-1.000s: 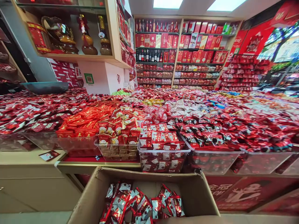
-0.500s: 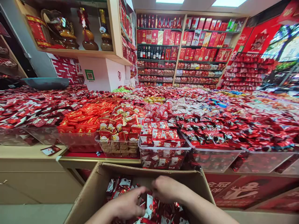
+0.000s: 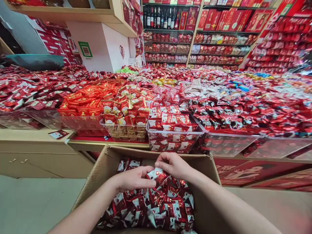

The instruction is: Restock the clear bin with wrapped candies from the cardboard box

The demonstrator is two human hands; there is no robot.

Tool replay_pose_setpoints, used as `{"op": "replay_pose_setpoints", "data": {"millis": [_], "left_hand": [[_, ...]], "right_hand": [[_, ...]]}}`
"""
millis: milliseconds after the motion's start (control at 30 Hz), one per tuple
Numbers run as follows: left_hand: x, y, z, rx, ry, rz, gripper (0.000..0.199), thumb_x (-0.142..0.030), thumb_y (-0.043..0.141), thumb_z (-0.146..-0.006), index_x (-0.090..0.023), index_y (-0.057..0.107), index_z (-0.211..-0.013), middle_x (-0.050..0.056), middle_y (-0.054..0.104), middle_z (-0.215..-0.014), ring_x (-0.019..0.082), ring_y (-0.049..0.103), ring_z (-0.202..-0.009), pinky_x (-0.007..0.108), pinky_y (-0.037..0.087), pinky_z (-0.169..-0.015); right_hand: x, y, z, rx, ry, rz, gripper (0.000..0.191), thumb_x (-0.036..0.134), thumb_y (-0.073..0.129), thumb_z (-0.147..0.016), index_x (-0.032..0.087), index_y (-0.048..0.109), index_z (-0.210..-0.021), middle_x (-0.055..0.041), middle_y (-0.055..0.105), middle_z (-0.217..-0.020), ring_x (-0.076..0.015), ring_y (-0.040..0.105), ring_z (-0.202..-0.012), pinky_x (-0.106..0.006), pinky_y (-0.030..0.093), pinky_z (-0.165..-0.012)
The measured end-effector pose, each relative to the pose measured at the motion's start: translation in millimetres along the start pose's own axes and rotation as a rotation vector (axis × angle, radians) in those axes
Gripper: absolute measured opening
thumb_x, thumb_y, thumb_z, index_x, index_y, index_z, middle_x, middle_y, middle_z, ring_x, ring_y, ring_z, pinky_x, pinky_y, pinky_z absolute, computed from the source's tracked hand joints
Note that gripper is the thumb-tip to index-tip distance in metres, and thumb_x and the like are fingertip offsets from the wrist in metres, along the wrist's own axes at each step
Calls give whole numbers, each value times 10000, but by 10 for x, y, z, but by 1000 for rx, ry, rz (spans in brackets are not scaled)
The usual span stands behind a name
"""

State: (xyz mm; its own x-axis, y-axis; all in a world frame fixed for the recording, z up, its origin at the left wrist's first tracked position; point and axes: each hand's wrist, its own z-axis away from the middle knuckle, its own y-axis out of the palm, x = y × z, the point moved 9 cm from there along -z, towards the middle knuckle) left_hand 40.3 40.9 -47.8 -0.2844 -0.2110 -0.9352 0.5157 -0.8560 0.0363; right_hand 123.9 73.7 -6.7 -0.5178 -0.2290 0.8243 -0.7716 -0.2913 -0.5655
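Observation:
My left hand [image 3: 135,178] and my right hand [image 3: 173,165] meet over an open cardboard box [image 3: 204,191]. Between them is a small red-and-white candy packet [image 3: 158,175]. The left thumb and fingers close around its left end, and the right hand pinches it near its upper edge. Below, many loose candy packets [image 3: 136,204] of the same colours lie jumbled in the box. Just past the box's far flap stands a clear plastic bin [image 3: 175,132] with similar packets set in neat rows.
Durian-labelled packets fill another clear bin [image 3: 122,131] to the left. More heaped bins [image 3: 229,139] run along the counter to the right. A single packet [image 3: 58,134] lies on the counter's left ledge. A cabinet [image 3: 73,9] overhangs the upper left.
The view has tilted down, showing more of the box's contents. My hands, formerly reaching among the loose packets, now hold one packet between them above the pile.

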Motion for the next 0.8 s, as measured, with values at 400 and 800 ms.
{"op": "replay_pose_setpoints", "data": {"millis": [400, 800], "left_hand": [[-152, -52, 49, -266, 63, 204, 351, -470, 522, -773, -147, 595, -892, 4, 613, -758, 149, 627, -615, 182, 343, -456], [-226, -208, 96, -430, 227, 129, 420, -539, 500, -759, -153, 571, -911, 20, 611, -807, 135, 591, -588, 194, 350, -457]], "right_hand": [[129, -105, 50, -94, -50, -366, 182, 335, 584, -741, 162, 541, -777, 24, 528, -664, -96, 465, -599, -210, 393, -563], [34, -88, 12, -120, 62, -588, 329, 471, 604, -684, 157, 504, -677, 20, 552, -555, -101, 517, -458, -218, 403, -438]]}}
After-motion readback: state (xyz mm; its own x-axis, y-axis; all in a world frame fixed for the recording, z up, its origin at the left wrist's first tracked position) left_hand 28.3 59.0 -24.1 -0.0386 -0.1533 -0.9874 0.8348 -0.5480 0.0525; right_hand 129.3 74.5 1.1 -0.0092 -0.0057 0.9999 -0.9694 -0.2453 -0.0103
